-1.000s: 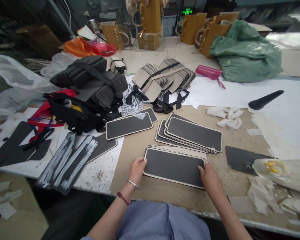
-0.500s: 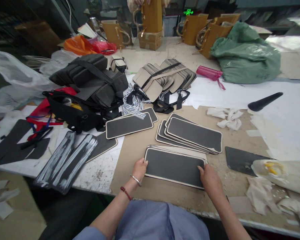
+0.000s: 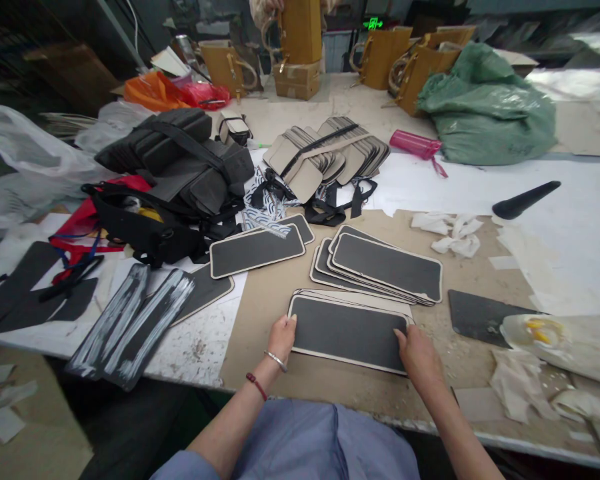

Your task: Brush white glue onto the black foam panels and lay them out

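Observation:
A dark rectangular panel with rounded corners and a pale border (image 3: 347,333) lies in front of me, over other pale-edged pieces. My left hand (image 3: 282,337) pinches its left edge, thumb on top. At its right end my right hand (image 3: 419,353) grips the edge, thumb on the dark face and the other fingers hidden below. Just behind is a stack of similar panels (image 3: 387,267), slightly fanned. Another such panel (image 3: 257,253) rests to the left. Two dark strips smeared with white (image 3: 147,327) hang a little over the table's front edge.
Black foam-like pieces (image 3: 180,153) and a black bag (image 3: 145,223) crowd the left. Strapped beige panels (image 3: 325,150) lie at the back. Toward the right are a green plastic bag (image 3: 487,110), a black handle-like tool (image 3: 525,200) and a plastic-covered container (image 3: 545,333). Someone's hand shows at the top.
The view has shifted slightly, so everything sits a little further left. Both hands keep their hold on the panel, which has barely moved.

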`<state>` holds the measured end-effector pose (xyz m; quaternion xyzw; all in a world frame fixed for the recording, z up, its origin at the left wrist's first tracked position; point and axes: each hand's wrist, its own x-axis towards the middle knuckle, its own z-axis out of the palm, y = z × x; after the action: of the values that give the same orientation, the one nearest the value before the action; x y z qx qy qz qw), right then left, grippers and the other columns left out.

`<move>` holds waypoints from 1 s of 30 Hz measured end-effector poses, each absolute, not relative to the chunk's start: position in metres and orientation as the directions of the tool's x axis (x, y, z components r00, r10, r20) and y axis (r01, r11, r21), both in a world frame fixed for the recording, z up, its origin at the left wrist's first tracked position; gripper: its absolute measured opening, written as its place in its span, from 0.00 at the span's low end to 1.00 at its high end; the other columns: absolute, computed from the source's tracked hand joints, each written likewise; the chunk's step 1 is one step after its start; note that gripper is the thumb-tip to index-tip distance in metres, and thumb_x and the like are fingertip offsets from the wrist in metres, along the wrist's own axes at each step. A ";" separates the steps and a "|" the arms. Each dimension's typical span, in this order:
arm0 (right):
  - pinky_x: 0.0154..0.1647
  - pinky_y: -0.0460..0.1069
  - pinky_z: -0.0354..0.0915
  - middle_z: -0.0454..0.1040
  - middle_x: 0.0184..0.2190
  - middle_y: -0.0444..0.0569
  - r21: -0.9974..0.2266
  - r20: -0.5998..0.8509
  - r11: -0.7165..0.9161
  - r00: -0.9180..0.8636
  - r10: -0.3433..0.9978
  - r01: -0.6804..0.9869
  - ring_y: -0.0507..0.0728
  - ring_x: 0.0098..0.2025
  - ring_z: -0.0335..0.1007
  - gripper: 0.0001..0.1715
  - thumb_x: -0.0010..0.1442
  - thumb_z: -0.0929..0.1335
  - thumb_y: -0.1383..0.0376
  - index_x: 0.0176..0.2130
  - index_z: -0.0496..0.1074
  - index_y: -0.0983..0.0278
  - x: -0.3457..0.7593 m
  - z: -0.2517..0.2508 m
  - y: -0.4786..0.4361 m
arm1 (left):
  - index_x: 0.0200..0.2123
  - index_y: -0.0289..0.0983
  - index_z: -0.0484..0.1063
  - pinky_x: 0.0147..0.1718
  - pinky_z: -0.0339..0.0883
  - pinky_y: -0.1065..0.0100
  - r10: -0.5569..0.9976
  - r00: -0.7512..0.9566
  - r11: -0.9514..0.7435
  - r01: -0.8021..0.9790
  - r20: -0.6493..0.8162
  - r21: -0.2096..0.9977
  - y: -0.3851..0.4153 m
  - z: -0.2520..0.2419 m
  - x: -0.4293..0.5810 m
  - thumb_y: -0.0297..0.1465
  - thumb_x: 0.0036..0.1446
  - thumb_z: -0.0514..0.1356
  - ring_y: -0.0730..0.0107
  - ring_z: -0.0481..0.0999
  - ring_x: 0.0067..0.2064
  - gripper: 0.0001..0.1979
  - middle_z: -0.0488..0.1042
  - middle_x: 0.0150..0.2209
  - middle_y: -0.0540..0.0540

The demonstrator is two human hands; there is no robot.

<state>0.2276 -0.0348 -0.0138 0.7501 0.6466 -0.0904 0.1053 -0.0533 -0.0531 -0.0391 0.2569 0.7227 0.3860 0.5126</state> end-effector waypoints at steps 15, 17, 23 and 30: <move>0.34 0.50 0.55 0.69 0.32 0.56 -0.079 -0.270 -0.209 0.181 0.946 0.975 0.59 0.36 0.66 0.11 0.61 0.59 0.63 0.34 0.65 0.68 0.229 -0.017 -0.036 | 0.22 0.39 0.61 0.32 0.60 0.65 0.825 -0.422 0.524 0.324 -0.375 0.788 -0.051 -0.025 -0.046 0.31 0.51 0.48 0.66 0.67 0.27 0.08 0.66 0.22 0.50; 0.34 0.49 0.56 0.70 0.32 0.55 -0.091 -0.265 -0.226 0.195 0.944 0.970 0.59 0.36 0.66 0.10 0.61 0.60 0.63 0.33 0.65 0.67 0.230 -0.018 -0.036 | 0.22 0.39 0.62 0.32 0.60 0.65 0.830 -0.412 0.517 0.314 -0.377 0.796 -0.051 -0.024 -0.047 0.34 0.51 0.50 0.65 0.67 0.28 0.08 0.67 0.22 0.50; 0.31 0.47 0.56 0.70 0.28 0.51 -0.185 -0.255 -0.297 0.246 0.935 0.937 0.56 0.33 0.67 0.11 0.58 0.62 0.60 0.29 0.65 0.65 0.237 -0.017 -0.035 | 0.27 0.37 0.69 0.36 0.62 0.62 0.832 -0.378 0.500 0.194 -0.406 0.844 -0.049 -0.026 -0.050 0.43 0.43 0.57 0.60 0.71 0.33 0.14 0.73 0.27 0.47; 0.30 0.46 0.57 0.70 0.26 0.47 -0.297 -0.263 -0.406 0.334 0.905 0.865 0.54 0.29 0.67 0.11 0.57 0.60 0.60 0.32 0.66 0.65 0.259 -0.008 -0.046 | 0.32 0.35 0.71 0.41 0.63 0.61 0.831 -0.313 0.482 -0.008 -0.460 0.876 -0.049 -0.036 -0.051 0.43 0.41 0.59 0.59 0.72 0.39 0.18 0.75 0.32 0.45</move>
<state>0.2594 -0.0456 -0.0084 0.8151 0.5427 -0.1957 -0.0517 -0.0514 -0.0493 -0.0357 0.2956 0.6963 0.4141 0.5063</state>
